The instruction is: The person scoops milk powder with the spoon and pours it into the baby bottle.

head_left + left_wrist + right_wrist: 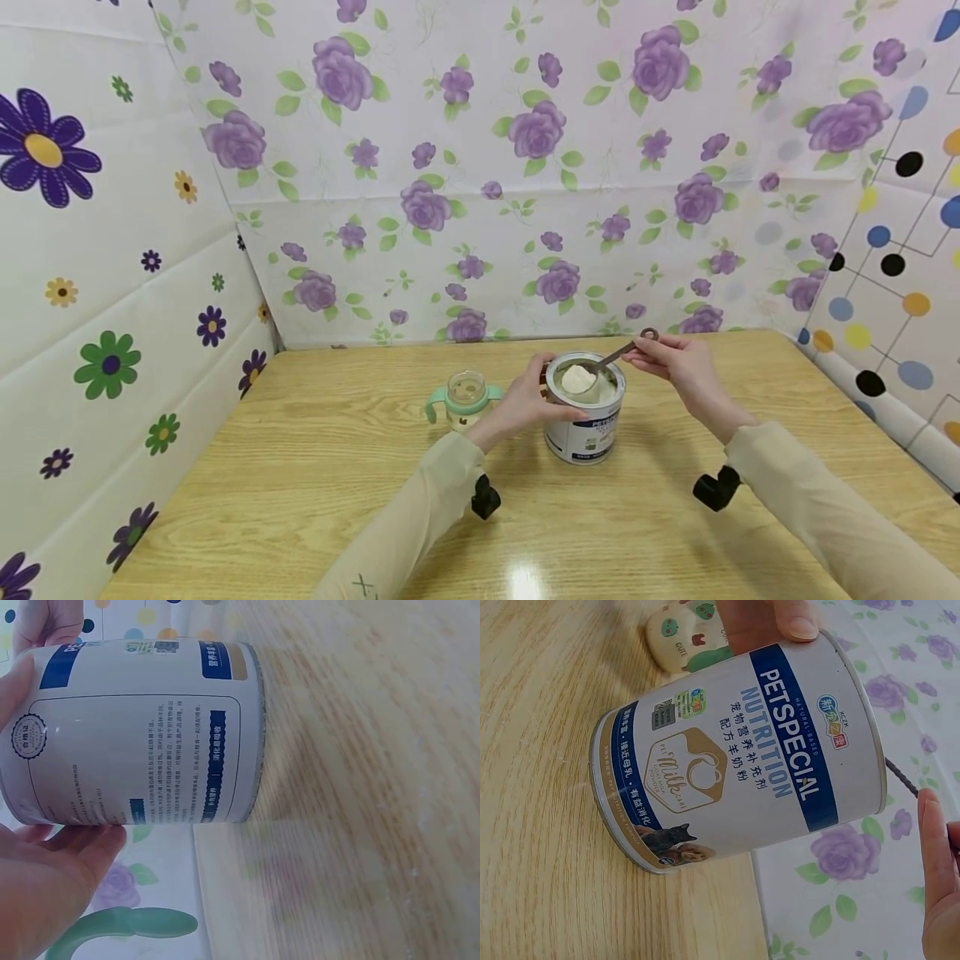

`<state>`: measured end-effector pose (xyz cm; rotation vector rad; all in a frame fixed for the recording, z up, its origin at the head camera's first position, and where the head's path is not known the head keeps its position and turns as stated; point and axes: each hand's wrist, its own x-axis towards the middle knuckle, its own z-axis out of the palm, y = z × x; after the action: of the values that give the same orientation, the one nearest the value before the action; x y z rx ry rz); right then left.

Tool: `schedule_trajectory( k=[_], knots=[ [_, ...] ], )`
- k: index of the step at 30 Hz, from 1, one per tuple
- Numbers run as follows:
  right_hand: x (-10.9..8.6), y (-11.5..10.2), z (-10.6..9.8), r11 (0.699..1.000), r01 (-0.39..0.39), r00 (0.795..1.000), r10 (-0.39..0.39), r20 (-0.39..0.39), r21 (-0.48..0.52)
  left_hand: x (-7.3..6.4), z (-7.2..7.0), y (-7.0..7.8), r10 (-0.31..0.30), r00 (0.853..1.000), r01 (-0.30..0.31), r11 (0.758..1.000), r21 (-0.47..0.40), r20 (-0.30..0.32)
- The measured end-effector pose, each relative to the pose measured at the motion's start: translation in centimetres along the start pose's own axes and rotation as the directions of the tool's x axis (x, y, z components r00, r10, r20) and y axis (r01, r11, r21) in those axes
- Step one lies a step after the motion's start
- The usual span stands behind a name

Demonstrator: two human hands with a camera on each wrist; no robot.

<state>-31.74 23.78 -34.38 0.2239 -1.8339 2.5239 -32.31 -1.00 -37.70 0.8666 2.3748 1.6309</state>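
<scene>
A white and blue milk powder can (pixel 583 437) stands upright on the table, its top uncovered. My left hand (pixel 521 400) grips it near the rim, thumb across the front and fingers round the far side. Between the thumb and fingers of my right hand (pixel 686 371) is the handle of a dark brown spoon (pixel 619 353). Its bowl carries a heap of pale powder (pixel 577 379) and overlaps the can's opening in the head view. The right wrist view shows the can's printed label (pixel 697 772), while only part of the spoon handle (pixel 901 775) appears behind the rim.
Left of the can, partly behind my left wrist, stands a baby bottle (pixel 467 408) with green handles. Everything rests on a wooden table (pixel 330 467). Flower-patterned cloth (pixel 480 167) rises along the table's back edge, with more patterned sheets at both sides.
</scene>
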Motion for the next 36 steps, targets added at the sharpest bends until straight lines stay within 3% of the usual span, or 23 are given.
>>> schedule_trajectory(
  k=[4, 9, 20, 27, 36],
  knots=[
    [-0.1, -0.2, 0.0, 1.0, 0.004, 1.0, -0.003, -0.006, 0.019, -0.2, -0.2, 0.5, -0.005, 1.0, 0.005, 1.0, 0.001, 0.024],
    [0.0, -0.5, 0.0, 1.0, 0.003, 1.0, -0.002, -0.025, 0.028, 0.7, -0.1, -1.1, -0.027, 1.0, 0.027, 0.998, 0.053, 0.01],
    [0.1, -0.8, 0.0, 0.994, 0.008, 1.0, -0.006, -0.021, 0.11, 0.4, -1.4, 0.9, -0.046, 0.997, 0.051, 0.995, 0.083, -0.056],
    [0.2, -1.3, 0.5, 0.986, -0.004, 1.0, 0.006, -0.012, 0.169, 0.0, -3.3, 2.5, 0.016, 0.997, -0.012, 0.999, 0.053, -0.071],
    [0.6, -2.0, 3.0, 0.967, -0.022, 0.999, 0.03, -0.027, 0.253, -0.6, -6.7, 2.5, 0.081, 0.987, -0.077, 0.996, 0.04, -0.136]
  ],
)
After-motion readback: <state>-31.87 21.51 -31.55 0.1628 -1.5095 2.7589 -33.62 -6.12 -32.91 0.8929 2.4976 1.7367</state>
